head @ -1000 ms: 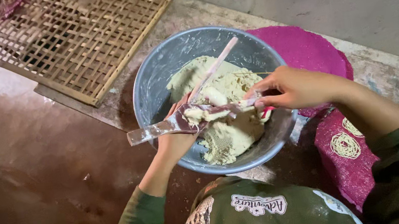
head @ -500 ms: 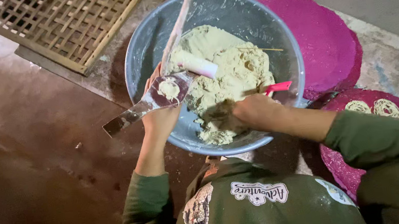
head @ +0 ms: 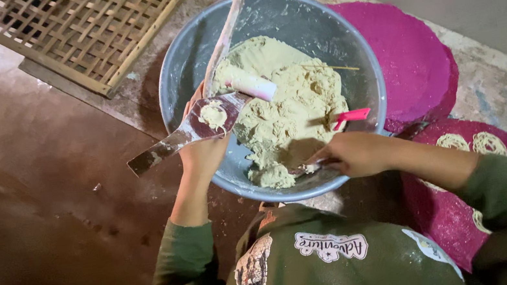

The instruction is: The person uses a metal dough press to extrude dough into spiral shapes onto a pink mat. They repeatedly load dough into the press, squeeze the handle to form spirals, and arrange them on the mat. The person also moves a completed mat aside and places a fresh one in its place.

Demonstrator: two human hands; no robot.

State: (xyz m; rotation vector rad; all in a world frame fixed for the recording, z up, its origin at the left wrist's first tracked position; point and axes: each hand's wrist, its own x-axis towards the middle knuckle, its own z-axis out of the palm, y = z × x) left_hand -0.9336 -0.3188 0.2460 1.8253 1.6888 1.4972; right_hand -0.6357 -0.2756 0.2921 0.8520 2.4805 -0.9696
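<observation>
Portioning step: the left hand [head: 202, 152] is closed on a scoop [head: 190, 130] carrying a dab of dough, over the bowl's [head: 177, 84] near-left rim. The right hand [head: 349, 152] grips a small tool at the dough [head: 288, 108]. Next likely needs more dough pressed onto the scoop.

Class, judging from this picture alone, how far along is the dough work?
Done: coils on the magenta mat. In hand: left hand holds a dough-dabbed metal scoop; right hand works a tool in the bowl. Left: most dough.
</observation>
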